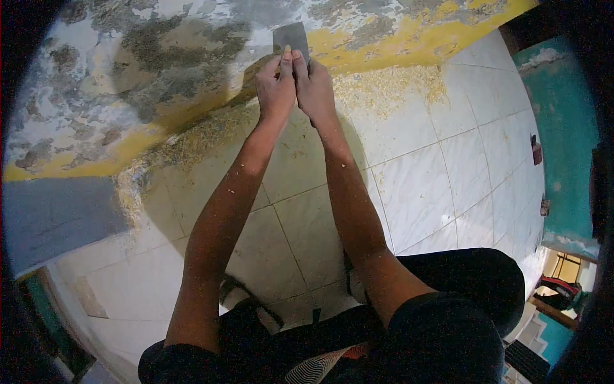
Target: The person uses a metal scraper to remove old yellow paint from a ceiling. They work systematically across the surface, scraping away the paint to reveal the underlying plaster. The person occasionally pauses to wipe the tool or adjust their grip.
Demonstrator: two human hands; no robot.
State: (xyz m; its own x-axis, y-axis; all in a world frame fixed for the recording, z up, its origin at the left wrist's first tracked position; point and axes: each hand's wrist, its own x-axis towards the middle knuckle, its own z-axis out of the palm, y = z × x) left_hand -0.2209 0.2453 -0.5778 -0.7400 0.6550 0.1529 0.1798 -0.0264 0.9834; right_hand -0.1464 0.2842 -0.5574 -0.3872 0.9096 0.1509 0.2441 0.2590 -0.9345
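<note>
Wall [185, 70] scraping seems the step, left hand [274, 96] and right hand [314, 93] closed around a scraper [291, 36]; next stroke likely needs steady pressure.

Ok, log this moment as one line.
left hand: gripping flat grey scraper | right hand: gripping same scraper | scraper: at peeling wall | paint flakes: on tiled floor

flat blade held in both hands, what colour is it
The flat blade is grey, seen best in the head view.
</note>
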